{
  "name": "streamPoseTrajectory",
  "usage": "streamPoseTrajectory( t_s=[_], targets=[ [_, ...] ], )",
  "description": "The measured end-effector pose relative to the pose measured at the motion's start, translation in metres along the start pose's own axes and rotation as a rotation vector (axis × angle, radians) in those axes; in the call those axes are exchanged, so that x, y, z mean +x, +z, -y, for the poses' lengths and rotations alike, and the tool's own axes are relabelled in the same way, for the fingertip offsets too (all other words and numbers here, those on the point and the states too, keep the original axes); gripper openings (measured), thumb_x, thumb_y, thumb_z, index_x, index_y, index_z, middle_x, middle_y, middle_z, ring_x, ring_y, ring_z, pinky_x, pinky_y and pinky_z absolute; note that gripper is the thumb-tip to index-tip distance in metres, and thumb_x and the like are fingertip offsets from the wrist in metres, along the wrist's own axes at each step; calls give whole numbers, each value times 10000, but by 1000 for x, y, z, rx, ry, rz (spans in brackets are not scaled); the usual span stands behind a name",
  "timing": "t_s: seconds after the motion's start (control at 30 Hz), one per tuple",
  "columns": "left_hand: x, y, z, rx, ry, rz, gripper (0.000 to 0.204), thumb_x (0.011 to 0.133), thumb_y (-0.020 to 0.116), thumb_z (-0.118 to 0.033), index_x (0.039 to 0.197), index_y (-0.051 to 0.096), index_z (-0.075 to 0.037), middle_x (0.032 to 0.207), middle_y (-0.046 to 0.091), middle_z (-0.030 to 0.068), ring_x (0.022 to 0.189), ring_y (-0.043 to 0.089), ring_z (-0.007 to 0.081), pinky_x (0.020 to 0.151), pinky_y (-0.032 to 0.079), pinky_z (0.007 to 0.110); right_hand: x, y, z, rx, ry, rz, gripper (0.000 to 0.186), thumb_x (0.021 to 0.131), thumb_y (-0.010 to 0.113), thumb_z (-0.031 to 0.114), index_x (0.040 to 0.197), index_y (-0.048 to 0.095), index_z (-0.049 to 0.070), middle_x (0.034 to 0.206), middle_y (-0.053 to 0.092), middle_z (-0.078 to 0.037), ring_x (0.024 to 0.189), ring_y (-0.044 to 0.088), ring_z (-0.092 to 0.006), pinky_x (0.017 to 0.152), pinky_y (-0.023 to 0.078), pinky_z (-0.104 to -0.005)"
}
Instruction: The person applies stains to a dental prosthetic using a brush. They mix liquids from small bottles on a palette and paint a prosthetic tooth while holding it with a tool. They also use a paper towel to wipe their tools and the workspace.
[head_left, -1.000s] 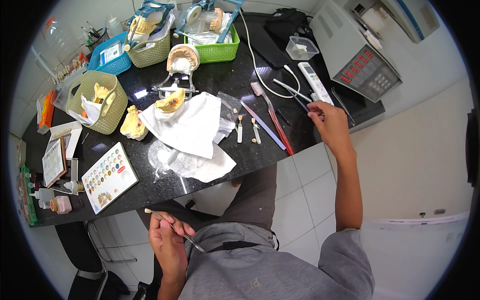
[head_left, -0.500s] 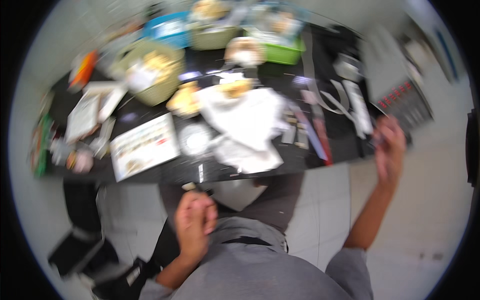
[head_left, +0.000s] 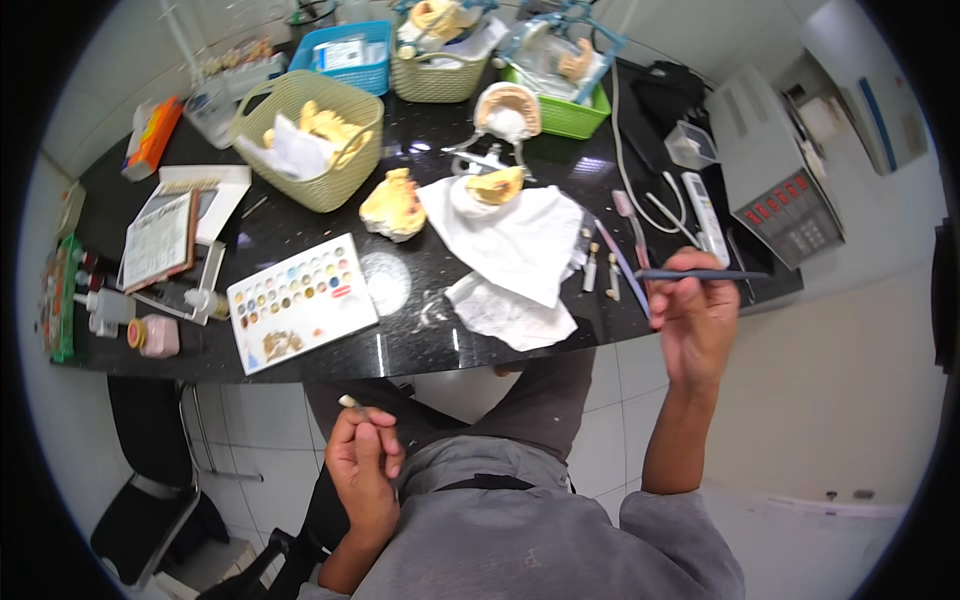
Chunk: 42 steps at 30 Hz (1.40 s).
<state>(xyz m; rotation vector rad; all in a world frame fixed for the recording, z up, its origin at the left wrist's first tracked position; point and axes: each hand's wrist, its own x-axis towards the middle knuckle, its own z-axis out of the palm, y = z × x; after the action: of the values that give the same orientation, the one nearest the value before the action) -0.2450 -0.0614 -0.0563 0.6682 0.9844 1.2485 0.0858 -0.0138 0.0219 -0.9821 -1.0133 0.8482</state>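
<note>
My left hand is closed in a pinch in front of my trunk, below the table's near edge. From its fingertips sticks out a small cream tooth-like piece; what it is mounted on is hidden by the fingers. Over the right part of the table's front edge, my right hand grips a dark, slim, pen-like tool, held nearly level between thumb and fingers. A white palette with rows of coloured wells lies to the left. Two small capped vials and a purple stick lie left of my right hand.
White cloths cover the table's middle, with a yellow dental cast beside them and a jaw model behind. Baskets line the back. Bottles stand at left; a grey machine stands at right.
My right hand has moved left and nearer to me, away from the grey machine, with the dark tool now plainly in it. My left hand has shifted slightly left and down.
</note>
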Motion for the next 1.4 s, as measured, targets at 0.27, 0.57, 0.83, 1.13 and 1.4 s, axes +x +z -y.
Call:
streamPoseTrajectory(
  t_s=[0.27,0.57,0.83,1.13,1.4],
  targets=[
    [12,13,15,-2,-60,118,252,1125,499,-233,1021,581,-18,762,520,15,541,385,41,496,301,200,-8,-83,35,-268,-291,-318,179,1042,603,117,1146,653,-20,900,672,-102,771,660,-172,663,540,-299],
    [5,41,15,71,-100,164,292,1119,513,-266,998,580,-9,770,525,14,539,388,48,493,304,208,7,-72,3,-661,-144,-194,160,1049,601,125,1057,664,-22,1056,743,-130,812,690,-145,735,554,-270],
    [0,50,19,84,-89,138,279,1122,507,-253,1006,577,-9,757,517,13,536,380,42,490,292,209,35,-78,-7,-1093,-26,12,233,861,779,41,904,551,12,783,654,-99,654,637,-202,637,501,-330],
    [1,53,19,98,-90,138,274,1117,516,-250,1002,590,-12,737,507,4,533,366,37,487,289,202,18,-74,-20,-1154,10,52,259,838,793,43,880,539,20,766,628,-129,664,660,-266,617,493,-378],
    [2,54,19,49,-149,162,243,1113,504,-180,1078,643,16,769,538,14,583,391,40,524,337,195,30,-39,-6,-956,-62,-50,258,886,806,95,894,562,13,884,692,-110,678,607,-195,659,516,-324]
  ],
)
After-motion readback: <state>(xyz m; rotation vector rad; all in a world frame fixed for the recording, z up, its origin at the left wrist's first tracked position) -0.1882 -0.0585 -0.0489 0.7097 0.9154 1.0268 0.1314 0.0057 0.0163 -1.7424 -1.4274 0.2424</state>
